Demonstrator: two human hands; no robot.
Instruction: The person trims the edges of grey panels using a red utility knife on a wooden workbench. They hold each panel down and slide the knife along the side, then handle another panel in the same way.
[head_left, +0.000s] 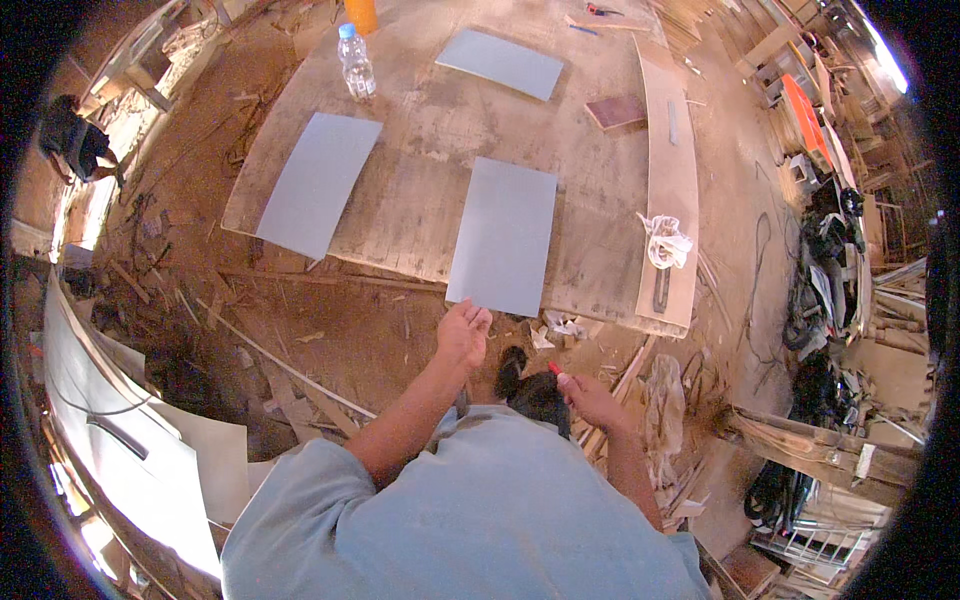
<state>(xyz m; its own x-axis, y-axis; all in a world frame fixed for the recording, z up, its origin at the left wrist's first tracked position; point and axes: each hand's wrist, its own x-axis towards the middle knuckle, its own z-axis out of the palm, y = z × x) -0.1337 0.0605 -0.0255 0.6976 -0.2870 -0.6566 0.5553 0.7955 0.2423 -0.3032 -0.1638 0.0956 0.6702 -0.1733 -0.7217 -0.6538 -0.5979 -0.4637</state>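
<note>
My left hand (466, 330) has its fingers curled at the near edge of a pale grey rectangular sheet (500, 235), which lies on a worn wooden table (410, 170); what they hold, if anything, is unclear. My right hand (590, 398) grips a small red-handled object (556, 369) below the table's front edge. A second grey sheet (318, 185) lies to the left, and a third (498, 63) at the back.
A bottle (356, 68), an orange container (360, 14), a maroon square (614, 112) and a long board (668, 170) with a white cloth (666, 240) are on the table. A person (78, 140) is at far left. Wood scraps litter the floor; cluttered materials line the right.
</note>
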